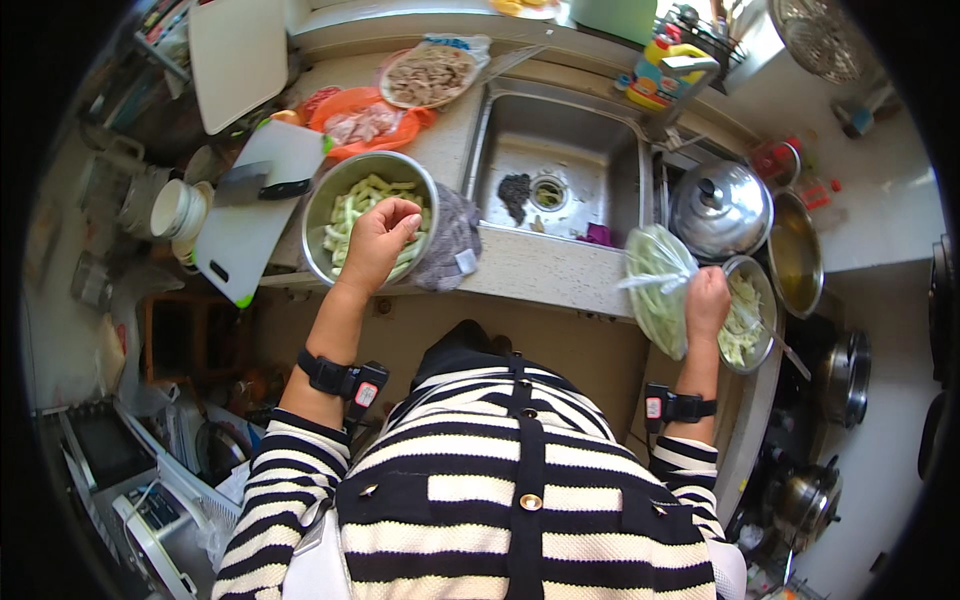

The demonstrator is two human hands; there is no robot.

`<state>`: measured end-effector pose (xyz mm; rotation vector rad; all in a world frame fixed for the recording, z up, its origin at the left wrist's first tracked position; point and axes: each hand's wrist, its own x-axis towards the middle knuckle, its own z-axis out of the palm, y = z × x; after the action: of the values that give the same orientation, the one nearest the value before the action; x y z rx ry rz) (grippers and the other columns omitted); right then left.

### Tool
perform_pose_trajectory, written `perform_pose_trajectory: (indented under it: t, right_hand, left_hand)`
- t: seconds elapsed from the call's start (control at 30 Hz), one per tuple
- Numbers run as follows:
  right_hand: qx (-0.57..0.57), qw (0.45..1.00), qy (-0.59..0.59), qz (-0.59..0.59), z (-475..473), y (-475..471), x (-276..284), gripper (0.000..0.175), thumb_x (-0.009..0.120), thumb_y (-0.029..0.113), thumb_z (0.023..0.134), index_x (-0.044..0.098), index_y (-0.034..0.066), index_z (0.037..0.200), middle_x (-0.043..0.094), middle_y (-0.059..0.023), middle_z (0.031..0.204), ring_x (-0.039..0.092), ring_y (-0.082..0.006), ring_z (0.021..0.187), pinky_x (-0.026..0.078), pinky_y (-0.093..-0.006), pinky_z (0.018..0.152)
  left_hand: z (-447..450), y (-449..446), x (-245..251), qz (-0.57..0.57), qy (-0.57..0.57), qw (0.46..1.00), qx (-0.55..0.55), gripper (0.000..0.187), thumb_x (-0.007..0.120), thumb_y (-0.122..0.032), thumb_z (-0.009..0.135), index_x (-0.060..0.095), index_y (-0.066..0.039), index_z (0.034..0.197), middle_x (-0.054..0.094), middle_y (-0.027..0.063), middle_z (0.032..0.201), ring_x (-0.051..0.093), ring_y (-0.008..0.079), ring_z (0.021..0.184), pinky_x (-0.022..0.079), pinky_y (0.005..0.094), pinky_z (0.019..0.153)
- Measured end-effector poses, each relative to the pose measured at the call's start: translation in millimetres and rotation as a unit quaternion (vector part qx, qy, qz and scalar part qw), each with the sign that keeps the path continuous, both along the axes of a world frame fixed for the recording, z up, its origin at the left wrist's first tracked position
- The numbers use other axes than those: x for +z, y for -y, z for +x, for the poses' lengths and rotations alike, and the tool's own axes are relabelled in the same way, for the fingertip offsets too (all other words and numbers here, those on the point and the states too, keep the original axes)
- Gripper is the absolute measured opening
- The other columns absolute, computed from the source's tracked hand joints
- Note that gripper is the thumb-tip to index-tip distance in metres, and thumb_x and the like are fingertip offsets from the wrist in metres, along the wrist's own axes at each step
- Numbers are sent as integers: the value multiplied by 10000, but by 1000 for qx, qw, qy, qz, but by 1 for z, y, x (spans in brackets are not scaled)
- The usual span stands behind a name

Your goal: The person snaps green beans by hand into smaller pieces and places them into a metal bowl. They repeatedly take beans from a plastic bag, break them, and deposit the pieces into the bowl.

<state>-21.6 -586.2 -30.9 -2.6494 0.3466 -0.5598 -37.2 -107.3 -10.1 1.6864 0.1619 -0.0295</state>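
My left hand (382,240) is above a round metal pot (311,217) holding pale green vegetable strips (345,210). Its fingers are curled with the thumb near them; whether anything lies inside is hidden. At the right, my right hand (707,304) grips the gathered neck of a clear plastic bag (656,292) filled with green vegetable pieces. The bag hangs at the counter's front edge, beside a metal bowl (765,356) of chopped pale green vegetable. A utensil handle (787,352) sticks out over that bowl's rim.
A cleaver (247,185) lies on a white cutting board (259,225) at left. Behind the pot are an orange bag of raw meat (364,124) and a plate of sliced meat (431,75). A steel sink (592,142) and domed lid (720,210) stand rightward.
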Motion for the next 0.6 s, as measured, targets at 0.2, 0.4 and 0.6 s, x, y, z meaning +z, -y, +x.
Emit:
perform_pose_trajectory:
  t: [0.2,0.4,0.6]
  right_hand:
    - [-44,990,-124,-49,11,0,-3,272,480,218,843,614,19,971,652,-227,914,616,-423,857,477,-493,786]
    - [-60,964,-179,-186,35,-76,41,423,504,212,835,548,22,1210,609,-195,1136,577,-388,1026,462,-467,898]
    - [244,969,-37,-10,61,-194,61,293,595,120,808,626,17,1080,641,-178,1070,587,-341,1017,450,-406,915]
  left_hand:
    - [-11,-51,-27,117,2,984,134,121,626,-114,868,633,-12,933,640,24,791,579,95,695,475,250,639]
    - [-24,-73,-40,317,1,939,133,166,643,-95,801,655,-51,960,648,63,858,620,196,754,496,321,708]
    - [-22,-92,-32,487,-2,871,65,210,675,-143,747,614,-71,934,627,113,914,613,317,872,490,409,760]
